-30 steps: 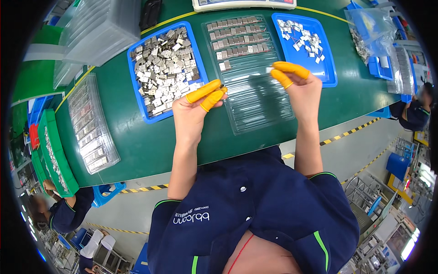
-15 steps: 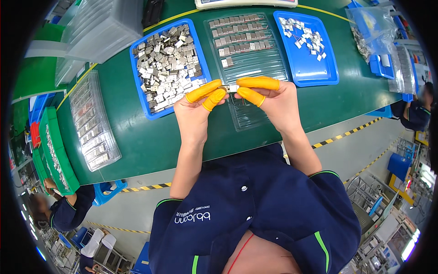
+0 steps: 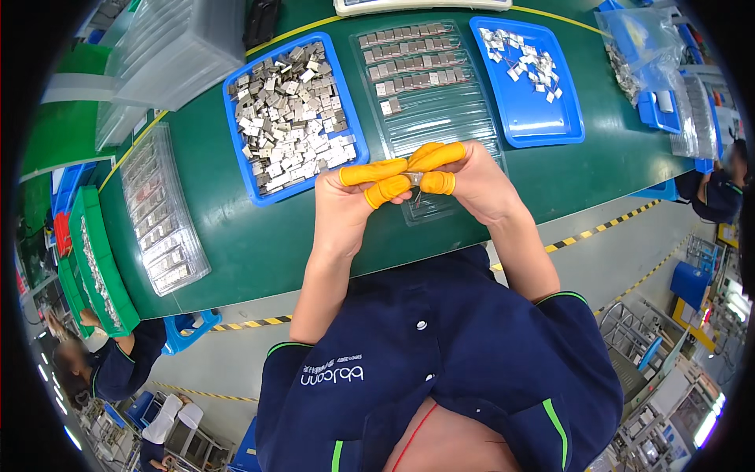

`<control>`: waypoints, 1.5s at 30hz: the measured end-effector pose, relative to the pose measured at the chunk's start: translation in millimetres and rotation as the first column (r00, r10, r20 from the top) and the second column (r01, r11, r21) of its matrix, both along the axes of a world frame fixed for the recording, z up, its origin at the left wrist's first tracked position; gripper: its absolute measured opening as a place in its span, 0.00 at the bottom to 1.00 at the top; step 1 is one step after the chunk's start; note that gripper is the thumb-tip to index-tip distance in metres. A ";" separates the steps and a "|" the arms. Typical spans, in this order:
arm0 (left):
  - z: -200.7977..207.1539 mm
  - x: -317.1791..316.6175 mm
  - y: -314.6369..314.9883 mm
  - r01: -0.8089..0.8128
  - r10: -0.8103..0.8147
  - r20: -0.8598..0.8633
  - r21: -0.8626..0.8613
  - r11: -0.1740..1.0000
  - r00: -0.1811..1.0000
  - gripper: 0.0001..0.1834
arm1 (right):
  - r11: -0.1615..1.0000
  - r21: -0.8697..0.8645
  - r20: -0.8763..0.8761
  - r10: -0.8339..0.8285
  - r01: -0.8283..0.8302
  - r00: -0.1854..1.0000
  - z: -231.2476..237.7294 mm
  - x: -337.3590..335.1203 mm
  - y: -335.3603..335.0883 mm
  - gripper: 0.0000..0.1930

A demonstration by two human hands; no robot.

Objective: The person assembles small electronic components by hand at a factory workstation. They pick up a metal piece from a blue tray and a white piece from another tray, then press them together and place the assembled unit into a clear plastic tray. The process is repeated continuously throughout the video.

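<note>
My left hand (image 3: 346,197) and my right hand (image 3: 472,181), both with yellow finger cots on thumb and forefinger, meet at the tray's near end. Pinched between their fingertips is a small silver metal connector (image 3: 415,178); thin wires hang just below it. The fingers cover most of it. Beneath and beyond lies a clear ribbed plastic tray (image 3: 440,126), with rows of similar metal pieces (image 3: 409,66) at its far end. Left of it, a blue tray (image 3: 354,102) is heaped with loose silver metal shells (image 3: 291,118). Another blue tray (image 3: 543,124), on the right, holds small white wired connectors (image 3: 528,64).
Farther left on the green table (image 3: 236,244) lies a filled clear tray (image 3: 165,212). Stacked clear trays (image 3: 181,55) stand at the back left. Green bins (image 3: 102,267) sit at the left edge, near another person (image 3: 118,366). Bags and trays (image 3: 653,63) crowd the right end.
My hands have come closer together and slightly toward me. My fingertips now overlap around the connector, which showed more openly between them before.
</note>
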State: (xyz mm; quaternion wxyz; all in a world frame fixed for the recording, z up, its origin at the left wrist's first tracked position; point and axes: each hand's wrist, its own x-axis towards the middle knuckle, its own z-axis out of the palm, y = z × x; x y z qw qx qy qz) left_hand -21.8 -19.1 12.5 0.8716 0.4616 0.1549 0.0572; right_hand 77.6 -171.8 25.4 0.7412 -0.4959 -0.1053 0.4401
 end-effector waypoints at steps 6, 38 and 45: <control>-3.3 3.2 -5.4 -0.130 0.134 -0.021 0.125 0.984 0.991 0.13 | 0.971 -0.175 0.414 -0.080 0.165 0.907 0.4 -0.9 11.1 0.08; -11.4 42.3 56.6 -0.111 0.429 -0.087 0.902 0.417 0.899 0.10 | 0.365 -0.406 0.913 0.126 0.838 0.388 -28.1 110.6 -97.0 0.12; -20.5 28.9 47.6 -0.321 0.391 0.009 0.587 0.743 0.920 0.13 | 0.606 -0.369 0.891 0.446 0.704 0.083 -29.7 127.2 -76.8 0.17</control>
